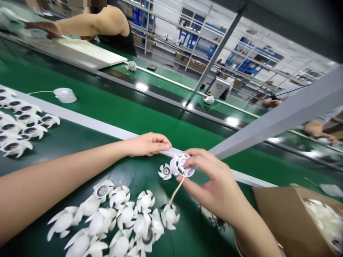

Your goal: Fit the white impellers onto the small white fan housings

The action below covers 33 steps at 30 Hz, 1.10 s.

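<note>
My two hands at a green table (120,110), seen from above at a tilt. My right hand (214,182) is closed on a white plastic fan housing (185,165), pinching its slotted cage between thumb and fingers; a thin yellowish wire (177,191) runs down from the housing toward the rotors below. My left hand (146,144) lies just beside the housing, its fingers curved together over a white rail (107,130) that crosses the table; I cannot tell whether it grips anything. A small white fan rotor (165,171) with a dark hub lies touching the left side of the housing. Below my left forearm, a loose heap of white fan rotors (115,221) lies on the table, and neat rows of rotors (18,125), dark hubs up, sit at far left. A brown cardboard box (294,221) of white parts stands at lower right, near my right wrist. Across the table, a co-worker's bare arm (77,26) reaches over a white board (88,51), and a round white fan unit (64,95) with a wire rests on the green surface beyond the rail.
</note>
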### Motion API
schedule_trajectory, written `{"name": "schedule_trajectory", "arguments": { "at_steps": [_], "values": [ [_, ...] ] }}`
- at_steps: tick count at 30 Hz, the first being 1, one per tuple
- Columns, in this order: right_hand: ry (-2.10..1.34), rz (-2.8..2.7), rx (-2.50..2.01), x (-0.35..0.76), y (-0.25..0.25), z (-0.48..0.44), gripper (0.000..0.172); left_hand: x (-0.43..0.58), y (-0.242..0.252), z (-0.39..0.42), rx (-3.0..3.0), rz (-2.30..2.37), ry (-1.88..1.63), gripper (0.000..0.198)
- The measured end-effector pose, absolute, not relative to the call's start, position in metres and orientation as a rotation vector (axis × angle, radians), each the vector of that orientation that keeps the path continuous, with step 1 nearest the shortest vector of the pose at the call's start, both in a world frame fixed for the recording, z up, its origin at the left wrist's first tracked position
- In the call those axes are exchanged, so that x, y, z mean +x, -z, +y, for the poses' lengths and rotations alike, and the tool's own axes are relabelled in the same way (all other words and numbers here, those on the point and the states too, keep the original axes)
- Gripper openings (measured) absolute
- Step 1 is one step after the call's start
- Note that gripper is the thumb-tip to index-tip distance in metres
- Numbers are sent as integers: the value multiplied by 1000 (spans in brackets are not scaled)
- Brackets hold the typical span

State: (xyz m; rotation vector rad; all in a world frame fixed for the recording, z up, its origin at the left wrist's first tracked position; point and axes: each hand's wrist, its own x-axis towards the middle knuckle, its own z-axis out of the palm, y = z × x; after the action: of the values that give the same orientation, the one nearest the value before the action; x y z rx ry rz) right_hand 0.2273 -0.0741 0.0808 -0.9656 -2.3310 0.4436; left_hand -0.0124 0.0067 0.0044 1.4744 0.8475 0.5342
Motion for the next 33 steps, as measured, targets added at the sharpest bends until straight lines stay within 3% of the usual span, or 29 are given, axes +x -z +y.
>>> {"name": "schedule_trajectory", "arguments": {
  "at_steps": [4,8,16,21,27,31,33],
  "values": [
    [-680,-2423,-896,221,-45,-58,11,-14,0,7,1517,775,-524,46],
    [-659,-2437,-957,220,-28,-55,13,-13,0,6,1569,696,-394,51],
    [-637,-2403,-1073,212,-23,-58,11,-15,-7,8,1660,798,-276,48],
    [-769,-2592,-981,219,-30,-54,9,-26,-11,8,1719,686,-193,36],
    [-70,-2341,-1510,239,-36,-45,42,-28,-26,-3,1809,599,2,37],
    [-316,-2558,-1764,266,-45,-50,20,-15,-37,-21,2009,529,70,43],
    [-432,-2731,-1817,277,-45,-55,25,-11,-40,-28,2025,519,69,37]
  ]
}}
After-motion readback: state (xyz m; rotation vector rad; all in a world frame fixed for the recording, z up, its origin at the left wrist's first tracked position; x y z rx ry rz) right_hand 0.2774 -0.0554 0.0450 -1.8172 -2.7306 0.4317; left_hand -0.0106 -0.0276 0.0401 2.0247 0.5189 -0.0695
